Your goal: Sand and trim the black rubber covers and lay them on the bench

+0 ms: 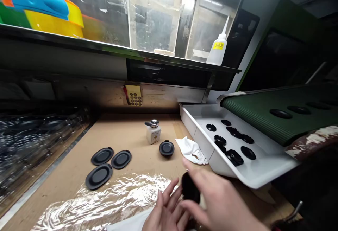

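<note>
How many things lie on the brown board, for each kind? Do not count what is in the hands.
Black oval pieces: 3
Round black piece: 1
Small white bottle: 1
White cloth: 1
Shiny plastic sheet: 1
Total on the board: 7

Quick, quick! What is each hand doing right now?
Left hand: open, right beside the black part.
Right hand: closed, holding the black part.
</note>
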`<state>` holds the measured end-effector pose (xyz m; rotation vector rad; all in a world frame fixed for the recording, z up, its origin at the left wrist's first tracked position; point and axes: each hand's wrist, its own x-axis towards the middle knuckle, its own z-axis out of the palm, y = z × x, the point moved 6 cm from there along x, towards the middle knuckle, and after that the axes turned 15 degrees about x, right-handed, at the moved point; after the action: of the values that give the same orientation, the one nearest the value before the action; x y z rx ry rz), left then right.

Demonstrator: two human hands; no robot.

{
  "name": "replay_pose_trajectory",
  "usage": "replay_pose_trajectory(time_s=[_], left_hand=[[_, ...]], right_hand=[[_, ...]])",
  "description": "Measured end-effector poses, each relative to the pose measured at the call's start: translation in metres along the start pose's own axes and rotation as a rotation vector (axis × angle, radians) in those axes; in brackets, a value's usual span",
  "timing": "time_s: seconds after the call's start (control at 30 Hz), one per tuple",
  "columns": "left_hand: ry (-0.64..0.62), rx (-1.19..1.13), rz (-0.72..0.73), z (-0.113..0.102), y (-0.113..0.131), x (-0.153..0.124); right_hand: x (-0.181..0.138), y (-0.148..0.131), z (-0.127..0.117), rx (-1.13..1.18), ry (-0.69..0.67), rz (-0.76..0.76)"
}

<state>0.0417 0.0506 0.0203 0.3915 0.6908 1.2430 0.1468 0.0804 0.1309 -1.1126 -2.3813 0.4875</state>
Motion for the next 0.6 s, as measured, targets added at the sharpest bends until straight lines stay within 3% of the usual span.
replay_pose_trajectory(time_s=[0.1, 0.2, 0.4, 0.5, 0.6], left_hand=[[0.007, -0.040, -0.011, -0.002, 0.000, 0.000], [0.029, -0.081, 0.000, -0.010, 0.011, -0.005], [0.137, -0.055, -0.010, -0.016, 0.026, -0.013], [0.197, 0.019, 0.005, -0.016, 0.026, -0.013], [0.246, 0.062, 0.045, -0.017, 0.025, -0.012]], right_hand=[[-0.005, 0.000, 0.035, 0.091, -0.012, 0.084], [-0.013, 0.023, 0.035, 0.072, 0.028, 0.129], [-0.031, 0.056, 0.039, 0.088, -0.099, 0.172], [-0.030, 0.056, 0.036, 0.187, -0.022, 0.103], [-0.028, 0.049, 0.029, 0.280, 0.153, 0.057]])
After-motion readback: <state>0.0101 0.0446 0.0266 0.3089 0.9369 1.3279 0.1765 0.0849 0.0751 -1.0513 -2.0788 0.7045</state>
